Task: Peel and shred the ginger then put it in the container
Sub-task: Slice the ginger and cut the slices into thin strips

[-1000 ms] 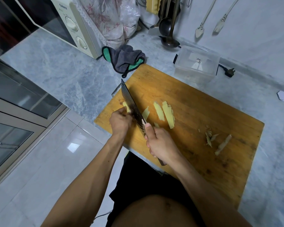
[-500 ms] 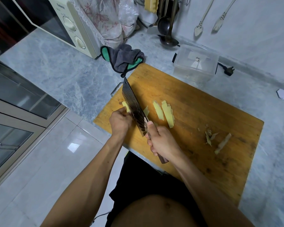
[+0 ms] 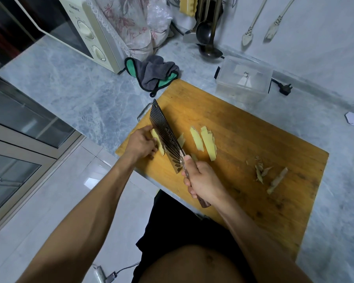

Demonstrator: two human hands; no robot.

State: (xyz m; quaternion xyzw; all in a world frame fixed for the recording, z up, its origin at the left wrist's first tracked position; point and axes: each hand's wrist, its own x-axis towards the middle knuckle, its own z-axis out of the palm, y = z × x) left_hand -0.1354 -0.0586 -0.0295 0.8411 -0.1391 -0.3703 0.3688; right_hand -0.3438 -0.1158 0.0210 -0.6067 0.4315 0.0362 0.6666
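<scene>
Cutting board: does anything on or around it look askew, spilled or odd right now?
The cutting board juts past the counter's front edge near the person. Ginger peel scraps lie scattered at its right side. The container holds no ginger yet. Nothing looks spilled or damaged.

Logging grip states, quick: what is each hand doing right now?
Left hand: fingers curled, holding the ginger piece on the board.
Right hand: gripping the cleaver by its handle.
</scene>
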